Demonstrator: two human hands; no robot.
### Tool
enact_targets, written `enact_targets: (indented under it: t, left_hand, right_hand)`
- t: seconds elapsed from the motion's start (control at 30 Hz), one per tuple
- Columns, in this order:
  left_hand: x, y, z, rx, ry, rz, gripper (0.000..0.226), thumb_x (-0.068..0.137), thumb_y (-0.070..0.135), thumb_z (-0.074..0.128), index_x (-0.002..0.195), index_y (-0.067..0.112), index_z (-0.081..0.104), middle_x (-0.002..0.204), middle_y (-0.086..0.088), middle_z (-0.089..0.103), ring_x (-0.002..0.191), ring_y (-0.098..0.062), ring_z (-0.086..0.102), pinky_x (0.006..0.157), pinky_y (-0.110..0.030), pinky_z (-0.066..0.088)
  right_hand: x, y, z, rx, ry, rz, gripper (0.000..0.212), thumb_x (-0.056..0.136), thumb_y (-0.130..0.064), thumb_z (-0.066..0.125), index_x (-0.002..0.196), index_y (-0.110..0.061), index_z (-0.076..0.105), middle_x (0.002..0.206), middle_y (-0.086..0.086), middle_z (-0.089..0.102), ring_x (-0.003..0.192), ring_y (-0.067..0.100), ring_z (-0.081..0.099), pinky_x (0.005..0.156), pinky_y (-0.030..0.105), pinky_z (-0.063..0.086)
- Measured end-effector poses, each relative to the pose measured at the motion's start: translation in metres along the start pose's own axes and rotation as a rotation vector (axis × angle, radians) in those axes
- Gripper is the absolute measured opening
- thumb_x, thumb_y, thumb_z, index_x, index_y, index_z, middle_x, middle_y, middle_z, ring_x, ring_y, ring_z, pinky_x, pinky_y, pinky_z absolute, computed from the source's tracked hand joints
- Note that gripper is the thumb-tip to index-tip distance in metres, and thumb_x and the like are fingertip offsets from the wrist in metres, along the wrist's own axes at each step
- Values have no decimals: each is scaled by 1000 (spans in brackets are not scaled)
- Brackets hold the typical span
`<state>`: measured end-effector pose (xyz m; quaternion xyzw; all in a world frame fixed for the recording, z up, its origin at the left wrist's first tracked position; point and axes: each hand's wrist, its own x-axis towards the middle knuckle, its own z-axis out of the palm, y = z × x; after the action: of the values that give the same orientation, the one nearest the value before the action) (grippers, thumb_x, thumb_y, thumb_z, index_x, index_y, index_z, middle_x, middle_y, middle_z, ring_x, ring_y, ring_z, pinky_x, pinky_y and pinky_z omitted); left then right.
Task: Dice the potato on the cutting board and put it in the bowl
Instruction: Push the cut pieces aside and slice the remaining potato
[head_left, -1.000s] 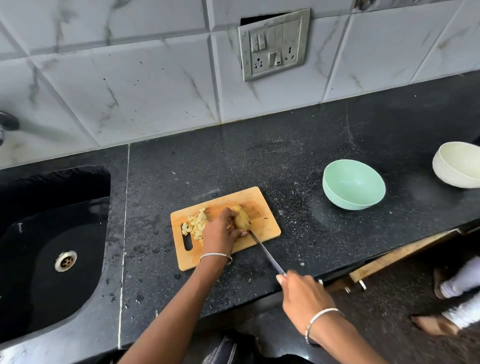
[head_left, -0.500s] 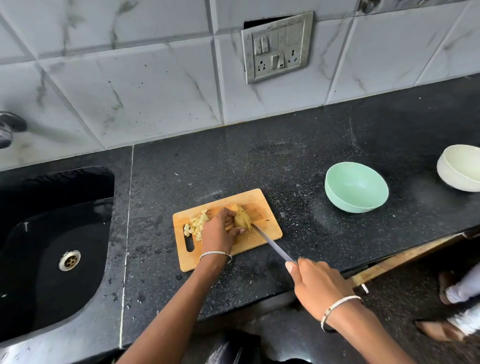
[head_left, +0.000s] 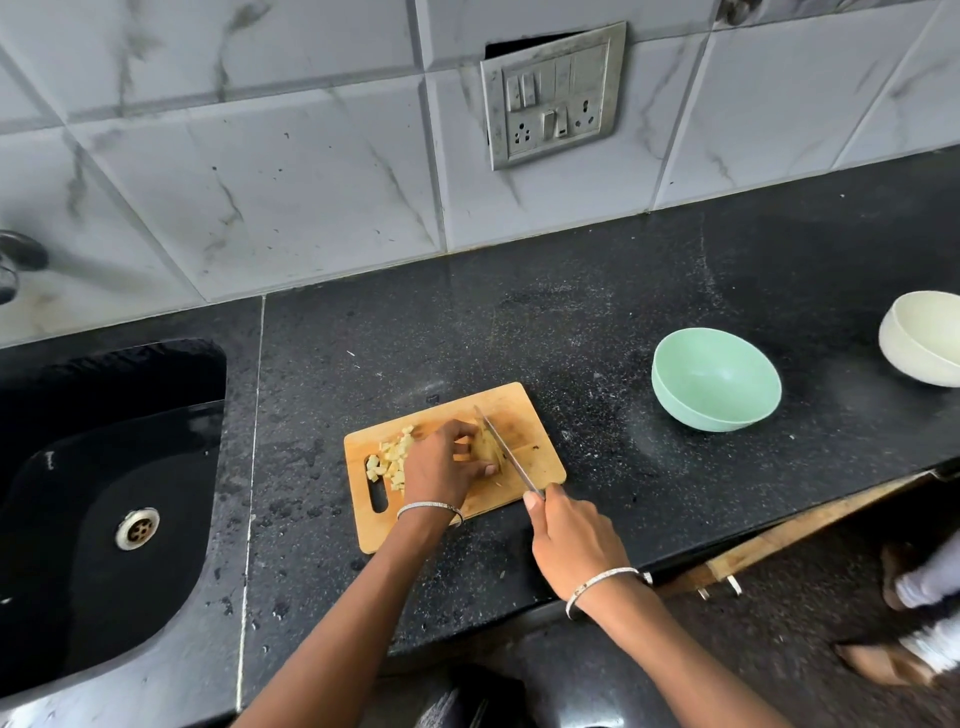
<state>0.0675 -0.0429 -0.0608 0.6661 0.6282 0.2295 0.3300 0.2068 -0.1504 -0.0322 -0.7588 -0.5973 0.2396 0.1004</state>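
A wooden cutting board (head_left: 537, 415) lies on the black counter. My left hand (head_left: 441, 465) grips the uncut piece of potato (head_left: 484, 448) on the board's middle, fingers curled over it. A pile of diced potato (head_left: 390, 460) lies just left of that hand. My right hand (head_left: 569, 535) grips the handle of a knife (head_left: 506, 451), whose blade lies across the potato's right side, tip pointing away from me. A mint green bowl (head_left: 716, 385) stands empty to the right of the board.
A black sink (head_left: 98, 499) with a metal drain is at the left, a tap at the far left edge. A cream bowl (head_left: 922, 338) sits at the right edge. A tiled wall with a switch plate runs behind. Someone's feet show on the floor at lower right.
My right hand has moved forward and left, bringing the knife blade from beside the board's near edge up over the potato. My left hand stays on the potato.
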Motion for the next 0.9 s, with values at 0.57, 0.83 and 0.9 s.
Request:
enact_targets:
  t: [0.57,0.83,0.9]
  left_hand:
    - [-6,-10,8,-8,71,25,40,72,19,83,108,13,68,97,0,73,96,-12,69,86,-30,55]
    - [-8,-7,6,-23,69,38,42,72,20,83,110,15,65,100,3,73,98,-7,67,86,-26,53]
    - [-9,-8,7,-25,74,46,45,71,20,84,111,17,64,99,4,73,97,-6,68,86,-25,53]
  right_hand:
    - [6,-24,19,-206,20,16,33,106,-35,22,116,-13,45,109,10,68,101,33,67,62,37,40]
    - [1,-23,6,-188,74,-12,33,106,-36,20,110,-16,46,101,9,69,93,32,67,60,35,34]
    - [1,-22,6,-156,47,0,33,106,-37,21,109,-15,46,100,9,69,94,33,67,60,35,34]
